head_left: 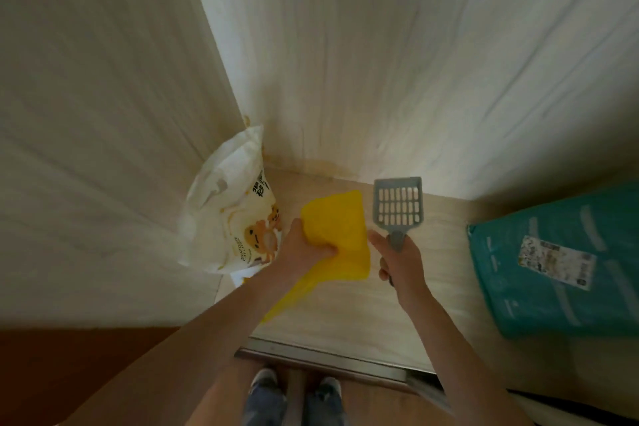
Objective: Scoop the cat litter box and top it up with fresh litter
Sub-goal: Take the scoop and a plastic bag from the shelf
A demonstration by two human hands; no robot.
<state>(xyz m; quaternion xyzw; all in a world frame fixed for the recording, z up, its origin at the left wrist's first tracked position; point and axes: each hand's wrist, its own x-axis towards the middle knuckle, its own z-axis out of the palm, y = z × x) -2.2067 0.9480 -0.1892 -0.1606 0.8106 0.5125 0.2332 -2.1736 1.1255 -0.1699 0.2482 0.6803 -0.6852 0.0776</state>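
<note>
Teal bag [553, 263] lies flat on floor at right, partly cut off by frame edge; label unreadable. White litter bag [231, 204] leans upright in wall corner at left, top open, likely ready for top-up. Yellow bag [337, 235] bunched in left hand [304, 247], fingers curled round it, probably for waste. Grey scoop [398, 204] in right hand [401, 261], fist round handle, slotted head pointing away, looks empty. Litter box nowhere in view. Shoes at bottom, blurred.
</note>
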